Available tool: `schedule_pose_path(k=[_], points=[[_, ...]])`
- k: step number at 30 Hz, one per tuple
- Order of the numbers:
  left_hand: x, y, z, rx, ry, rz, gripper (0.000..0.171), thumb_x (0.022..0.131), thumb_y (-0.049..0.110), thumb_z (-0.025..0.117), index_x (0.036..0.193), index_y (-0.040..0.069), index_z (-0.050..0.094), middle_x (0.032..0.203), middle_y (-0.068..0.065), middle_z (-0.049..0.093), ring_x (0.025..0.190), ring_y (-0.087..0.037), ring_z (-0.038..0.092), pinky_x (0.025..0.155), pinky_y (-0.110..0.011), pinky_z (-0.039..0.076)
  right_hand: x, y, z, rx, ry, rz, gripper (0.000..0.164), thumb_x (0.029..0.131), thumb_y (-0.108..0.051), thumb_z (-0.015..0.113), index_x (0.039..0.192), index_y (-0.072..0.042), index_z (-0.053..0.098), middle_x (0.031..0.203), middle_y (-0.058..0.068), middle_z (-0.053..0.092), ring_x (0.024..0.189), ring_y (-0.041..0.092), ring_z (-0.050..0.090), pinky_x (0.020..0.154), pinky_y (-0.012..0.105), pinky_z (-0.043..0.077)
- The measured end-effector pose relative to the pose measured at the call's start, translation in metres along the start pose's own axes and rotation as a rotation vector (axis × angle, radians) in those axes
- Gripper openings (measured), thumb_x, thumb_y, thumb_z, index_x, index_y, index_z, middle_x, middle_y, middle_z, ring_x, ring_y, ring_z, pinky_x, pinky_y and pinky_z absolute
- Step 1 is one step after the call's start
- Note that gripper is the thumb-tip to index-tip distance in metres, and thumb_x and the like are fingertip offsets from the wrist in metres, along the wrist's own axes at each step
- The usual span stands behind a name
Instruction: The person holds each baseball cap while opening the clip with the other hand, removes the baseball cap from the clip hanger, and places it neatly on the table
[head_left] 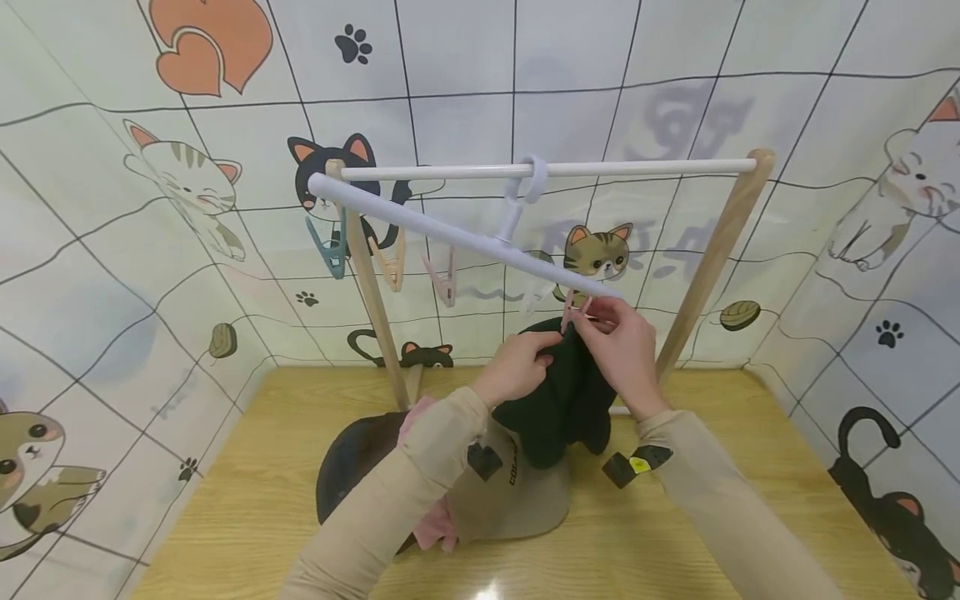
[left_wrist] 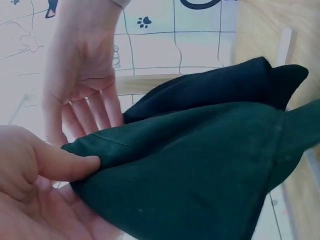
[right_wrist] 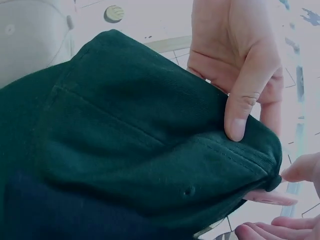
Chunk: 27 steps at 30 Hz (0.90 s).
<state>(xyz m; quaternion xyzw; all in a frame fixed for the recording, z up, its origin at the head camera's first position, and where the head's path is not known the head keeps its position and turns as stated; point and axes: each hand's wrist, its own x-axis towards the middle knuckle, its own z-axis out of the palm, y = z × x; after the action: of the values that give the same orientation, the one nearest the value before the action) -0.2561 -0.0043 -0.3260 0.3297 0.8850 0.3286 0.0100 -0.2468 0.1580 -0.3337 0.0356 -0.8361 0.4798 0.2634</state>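
A dark green cap (head_left: pixel 555 408) hangs crown-up below the right end of a white clip hanger (head_left: pixel 465 237). My left hand (head_left: pixel 516 368) pinches the crown; in the left wrist view its thumb (left_wrist: pixel 75 167) presses on the cloth. Right beside the cap's top button, my right hand (head_left: pixel 621 346) has thumb and fingers on a pink clothespin (head_left: pixel 573 308) of the hanger. The right wrist view shows the clothespin (right_wrist: pixel 272 197) at the button, with the right thumb (right_wrist: pixel 302 169) close by. The hanger slopes down to the right.
The hanger hooks over a white rod (head_left: pixel 645 168) on a wooden-legged rack (head_left: pixel 716 250). Several other clips, including a teal clip (head_left: pixel 327 246), dangle along the bar. Beneath my arms lie a beige cap (head_left: pixel 536 500), a dark cap (head_left: pixel 360 462) and pink cloth (head_left: pixel 435 525) on the wooden table (head_left: pixel 240 500).
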Motion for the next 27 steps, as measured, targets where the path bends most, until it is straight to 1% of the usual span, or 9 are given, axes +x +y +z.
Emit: schedule_pose_path(k=[3,5,9,13,16,18,20,24,27], points=[[0.001,0.001,-0.003,0.041,-0.015,0.012,0.037,0.095,-0.005,0.049,0.131,0.0,0.057,0.13,-0.014,0.059,0.119,-0.027,0.055,0.099,-0.034,0.042,0.002,-0.002,0.002,0.011,-0.009,0.052,0.04,0.091,-0.026,0.068,0.115,0.005,0.058,0.113,0.021,0.064,0.095,0.03,0.068,0.077,0.037,0.054],[0.001,0.002,-0.003,0.059,-0.028,0.014,0.038,0.095,-0.005,0.049,0.131,0.001,0.057,0.129,-0.013,0.059,0.117,-0.027,0.056,0.098,-0.033,0.042,0.004,-0.003,0.004,0.024,-0.023,0.092,0.044,0.09,-0.029,0.068,0.116,0.004,0.054,0.114,0.02,0.062,0.092,0.028,0.068,0.071,0.031,0.054],[0.002,0.005,-0.003,0.081,-0.037,0.004,0.039,0.094,-0.004,0.049,0.132,0.002,0.057,0.129,-0.012,0.06,0.114,-0.026,0.058,0.096,-0.032,0.043,0.007,-0.009,0.006,0.028,-0.032,0.15,0.052,0.089,-0.039,0.068,0.114,0.002,0.048,0.106,0.016,0.059,0.073,0.02,0.065,0.058,0.021,0.051],[-0.001,0.009,-0.004,0.101,-0.043,-0.011,0.038,0.095,-0.003,0.05,0.132,0.002,0.057,0.128,-0.012,0.06,0.112,-0.025,0.059,0.096,-0.032,0.044,0.011,-0.012,0.009,0.026,0.011,0.163,0.05,0.088,-0.04,0.067,0.107,0.0,0.045,0.094,0.01,0.056,0.055,0.01,0.056,0.052,0.02,0.049],[-0.003,0.013,-0.004,0.117,-0.044,-0.008,0.037,0.095,-0.003,0.05,0.131,0.002,0.057,0.124,-0.012,0.062,0.1,-0.023,0.064,0.09,-0.029,0.047,0.013,-0.013,0.01,0.045,0.045,0.165,0.045,0.088,-0.036,0.068,0.103,0.0,0.046,0.089,0.008,0.053,0.048,0.007,0.052,0.049,0.021,0.047],[-0.004,0.014,-0.004,0.122,-0.04,-0.006,0.036,0.095,-0.003,0.051,0.131,0.002,0.058,0.121,-0.012,0.064,0.089,-0.022,0.064,0.083,-0.027,0.047,0.013,-0.014,0.011,0.06,0.06,0.165,0.042,0.088,-0.034,0.068,0.101,0.0,0.048,0.088,0.007,0.053,0.045,0.007,0.051,0.047,0.022,0.046],[-0.004,0.015,-0.003,0.12,-0.03,-0.012,0.036,0.095,-0.002,0.052,0.13,0.002,0.059,0.12,-0.012,0.065,0.082,-0.021,0.063,0.078,-0.027,0.047,0.014,-0.014,0.011,0.071,0.065,0.16,0.041,0.088,-0.033,0.068,0.101,0.001,0.05,0.087,0.007,0.054,0.044,0.007,0.051,0.046,0.022,0.046],[-0.005,0.013,-0.002,0.12,-0.008,-0.023,0.036,0.095,-0.002,0.053,0.13,0.003,0.059,0.121,-0.011,0.064,0.081,-0.02,0.063,0.077,-0.027,0.048,0.015,-0.015,0.013,0.099,0.068,0.16,0.039,0.087,-0.031,0.068,0.1,0.003,0.053,0.086,0.008,0.056,0.045,0.007,0.052,0.047,0.022,0.047],[-0.007,0.011,-0.002,0.107,-0.004,-0.032,0.036,0.095,-0.001,0.053,0.13,0.003,0.059,0.122,-0.011,0.064,0.072,-0.017,0.061,0.073,-0.026,0.047,0.017,-0.017,0.014,0.14,0.058,0.202,0.038,0.087,-0.029,0.07,0.102,0.003,0.054,0.087,0.009,0.058,0.052,0.008,0.055,0.049,0.022,0.05]])
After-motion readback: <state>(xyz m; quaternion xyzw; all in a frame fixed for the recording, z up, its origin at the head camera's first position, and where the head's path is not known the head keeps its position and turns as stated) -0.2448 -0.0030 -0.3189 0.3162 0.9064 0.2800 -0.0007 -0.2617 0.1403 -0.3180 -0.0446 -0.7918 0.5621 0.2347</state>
